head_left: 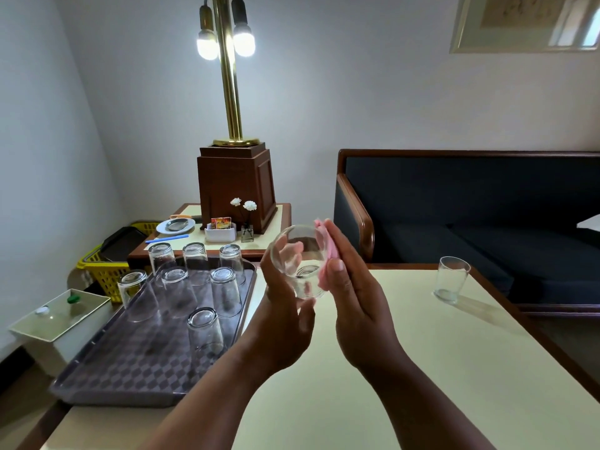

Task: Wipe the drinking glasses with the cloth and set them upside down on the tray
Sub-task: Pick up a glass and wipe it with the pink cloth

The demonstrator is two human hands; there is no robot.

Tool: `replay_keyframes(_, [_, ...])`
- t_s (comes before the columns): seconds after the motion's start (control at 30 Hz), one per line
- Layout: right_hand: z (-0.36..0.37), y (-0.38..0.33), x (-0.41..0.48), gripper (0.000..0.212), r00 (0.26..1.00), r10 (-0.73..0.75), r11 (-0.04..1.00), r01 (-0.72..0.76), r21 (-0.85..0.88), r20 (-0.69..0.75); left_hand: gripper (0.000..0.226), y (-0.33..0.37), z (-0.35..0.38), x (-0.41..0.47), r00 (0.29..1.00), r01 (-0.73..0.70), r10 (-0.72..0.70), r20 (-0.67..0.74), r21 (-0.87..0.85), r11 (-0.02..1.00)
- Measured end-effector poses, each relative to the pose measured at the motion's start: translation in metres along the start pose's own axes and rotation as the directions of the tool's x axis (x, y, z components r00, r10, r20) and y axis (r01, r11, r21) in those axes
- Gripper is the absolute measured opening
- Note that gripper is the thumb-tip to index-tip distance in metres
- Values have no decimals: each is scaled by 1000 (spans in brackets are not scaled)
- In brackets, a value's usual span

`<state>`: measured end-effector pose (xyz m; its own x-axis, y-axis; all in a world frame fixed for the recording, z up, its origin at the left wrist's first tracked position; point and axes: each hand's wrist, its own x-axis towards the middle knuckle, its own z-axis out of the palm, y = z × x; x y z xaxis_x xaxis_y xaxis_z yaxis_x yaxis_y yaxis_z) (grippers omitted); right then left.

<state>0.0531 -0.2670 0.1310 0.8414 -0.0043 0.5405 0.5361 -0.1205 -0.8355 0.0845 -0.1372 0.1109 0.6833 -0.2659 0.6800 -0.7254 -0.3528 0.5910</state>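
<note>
Left hand (285, 316) curled round glass (300, 254); right hand (357, 297) flat, fingers seemingly straight.

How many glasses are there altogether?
9 glasses. Seven upside down on the tray: three at the back, three in the middle, one in front. One held in the left hand against the pink cloth. One upright on the table, right. None looks hidden.
</note>
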Motion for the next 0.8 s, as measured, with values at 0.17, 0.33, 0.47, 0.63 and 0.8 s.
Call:
replay_keyframes(0.17, [-6,11,2,40,994,104,993,-105,-44,-23,93,-4,-3,0,1000,25,-26,-7,-70,997])
replay_keyframes(0.33, [-1,-1,-1,40,1000,30,1000,-30,-6,-6,91,-6,-1,0,995,95,-94,15,-38,995])
replay_keyframes(0.47, [-2,14,4,42,988,150,988,-151,-23,-27,91,-8,3,-4,995,75,-71,71,-52,996])
replay_keyframes(0.63, [1,4,1,38,990,136,991,-136,7,-23,93,-9,1,-1,998,18,-17,53,-9,1000])
replay_keyframes(0.8, [-5,8,3,30,981,196,981,-196,-8,-15,102,-2,1,-2,996,73,-78,-44,-96,993])
